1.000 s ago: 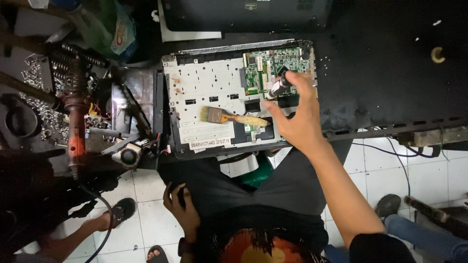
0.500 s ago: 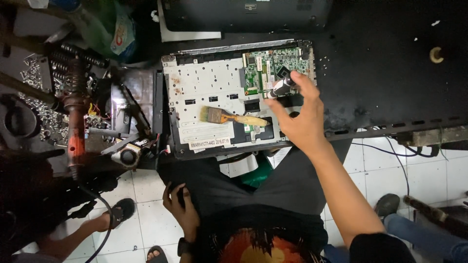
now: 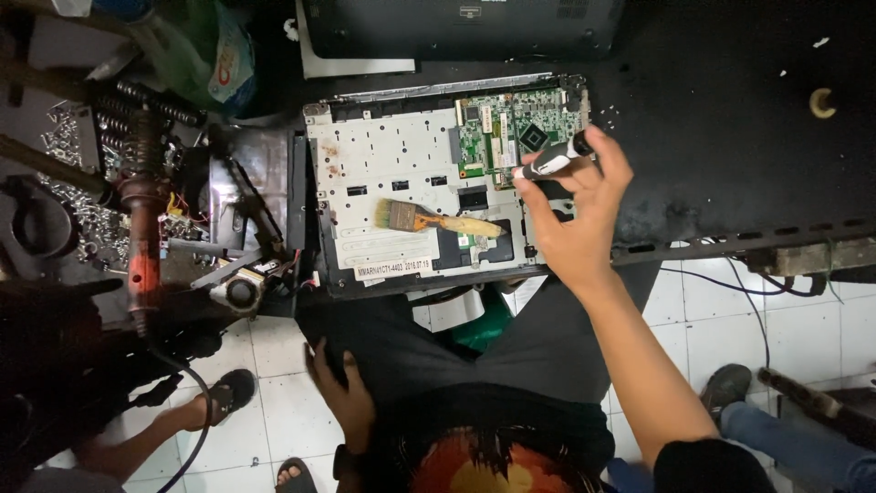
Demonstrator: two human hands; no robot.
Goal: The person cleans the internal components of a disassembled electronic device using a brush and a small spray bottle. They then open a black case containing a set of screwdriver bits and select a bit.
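Right hand (image 3: 575, 215) pinching a black-and-white screwdriver (image 3: 552, 161) over the opened laptop's (image 3: 401, 183) green circuit board (image 3: 516, 128), paintbrush (image 3: 436, 219) lying beside; left hand (image 3: 342, 388) loosely spread on the lap.

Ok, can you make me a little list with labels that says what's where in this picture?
place: dark workbench over a tiled floor
main thing: opened laptop, its green circuit board showing
right hand: holds a black-and-white tool over the board's edge
left hand: rests on the person's lap, holding nothing
on the laptop: paintbrush lying flat, bristles to the left
behind the laptop: black cover
left of the laptop: red drill and loose metal parts
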